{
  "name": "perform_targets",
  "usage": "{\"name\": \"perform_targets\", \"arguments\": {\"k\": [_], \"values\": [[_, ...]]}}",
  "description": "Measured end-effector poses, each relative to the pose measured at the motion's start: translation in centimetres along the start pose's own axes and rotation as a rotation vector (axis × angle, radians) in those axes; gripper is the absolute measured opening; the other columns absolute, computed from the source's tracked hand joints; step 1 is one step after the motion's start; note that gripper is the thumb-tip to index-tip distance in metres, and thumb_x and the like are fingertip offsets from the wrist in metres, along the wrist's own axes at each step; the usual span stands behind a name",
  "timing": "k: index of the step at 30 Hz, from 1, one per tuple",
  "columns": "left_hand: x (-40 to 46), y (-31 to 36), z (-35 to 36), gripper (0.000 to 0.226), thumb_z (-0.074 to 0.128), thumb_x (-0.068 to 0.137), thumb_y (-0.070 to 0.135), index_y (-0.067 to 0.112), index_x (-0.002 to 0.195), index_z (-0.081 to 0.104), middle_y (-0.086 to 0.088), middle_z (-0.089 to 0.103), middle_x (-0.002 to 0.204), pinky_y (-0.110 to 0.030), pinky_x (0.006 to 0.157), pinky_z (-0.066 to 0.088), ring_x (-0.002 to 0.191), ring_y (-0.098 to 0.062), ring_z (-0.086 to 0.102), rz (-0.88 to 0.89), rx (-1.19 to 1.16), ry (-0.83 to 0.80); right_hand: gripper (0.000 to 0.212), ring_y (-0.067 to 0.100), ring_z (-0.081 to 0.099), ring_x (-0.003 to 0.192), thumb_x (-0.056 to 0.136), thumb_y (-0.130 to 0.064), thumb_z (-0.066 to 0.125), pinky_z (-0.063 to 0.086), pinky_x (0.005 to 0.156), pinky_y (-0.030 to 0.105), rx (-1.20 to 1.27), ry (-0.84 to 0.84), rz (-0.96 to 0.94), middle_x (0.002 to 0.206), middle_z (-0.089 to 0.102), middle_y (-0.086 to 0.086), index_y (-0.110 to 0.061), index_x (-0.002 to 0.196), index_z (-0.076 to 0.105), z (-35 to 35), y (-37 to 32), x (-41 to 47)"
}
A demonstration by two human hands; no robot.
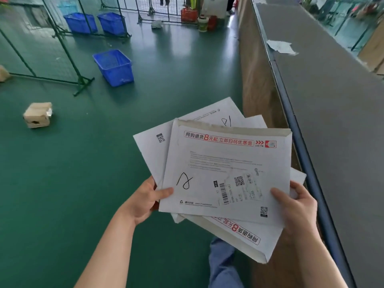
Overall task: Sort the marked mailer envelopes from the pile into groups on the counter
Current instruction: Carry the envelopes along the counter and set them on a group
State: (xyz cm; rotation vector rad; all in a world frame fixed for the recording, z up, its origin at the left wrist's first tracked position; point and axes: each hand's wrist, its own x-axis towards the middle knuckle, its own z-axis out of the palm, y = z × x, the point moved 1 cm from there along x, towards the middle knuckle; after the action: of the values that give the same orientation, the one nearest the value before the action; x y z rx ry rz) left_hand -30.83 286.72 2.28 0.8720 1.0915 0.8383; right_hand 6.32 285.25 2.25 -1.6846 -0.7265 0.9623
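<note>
Here, fanned stack of white paper mailer envelopes pinched by left hand and right hand, beside long grey counter, blue plastic basket well apart.

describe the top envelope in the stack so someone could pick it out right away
Beside the long grey counter, the left hand and right hand hold a fanned stack of white mailers. The top envelope faces the camera, with a red banner along its upper edge and a black handwritten loop near its lower left.
</note>
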Motion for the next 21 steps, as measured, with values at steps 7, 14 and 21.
{"name": "perform_targets", "arguments": {"k": [7,14,21], "values": [[23.9,8.8,5.6,0.039,0.061,0.093,-0.01,0.011,0.125,0.063,-0.007,0.076,0.12,-0.042,0.099,0.057,0.115,-0.027,0.07,-0.016,0.121,0.12,0.04,0.028,0.075,0.082,0.089,-0.012,0.077,0.063,0.069,0.044,-0.02,0.052,0.025,0.106,0.072,0.002,-0.021,0.125,0.063,3.8,-6.1,22.1],[39.3,18.9,4.5,0.033,0.06,0.094,-0.011,0.007,0.12,0.067,-0.008,0.077,0.114,-0.041,0.091,0.057,0.107,-0.025,0.073,0.055,0.101,0.252,0.031,0.023,0.073,0.076,0.087,-0.011,0.079,0.058,0.063,0.033,-0.016,-0.013,-0.032,0.101,0.073,0.003,-0.021,0.113,0.066,11.2,-14.9,39.2],[58.1,24.3,-2.4,0.034,0.061,0.091,-0.014,0.01,0.112,0.071,-0.005,0.078,0.111,-0.04,0.092,0.057,0.105,-0.023,0.074,0.117,0.023,0.315,0.023,0.035,0.074,0.08,0.081,-0.011,0.083,0.063,0.074,0.053,-0.119,-0.072,-0.002,0.097,0.074,0.01,-0.023,0.094,0.069,24.5,-19.6,56.6]]}}
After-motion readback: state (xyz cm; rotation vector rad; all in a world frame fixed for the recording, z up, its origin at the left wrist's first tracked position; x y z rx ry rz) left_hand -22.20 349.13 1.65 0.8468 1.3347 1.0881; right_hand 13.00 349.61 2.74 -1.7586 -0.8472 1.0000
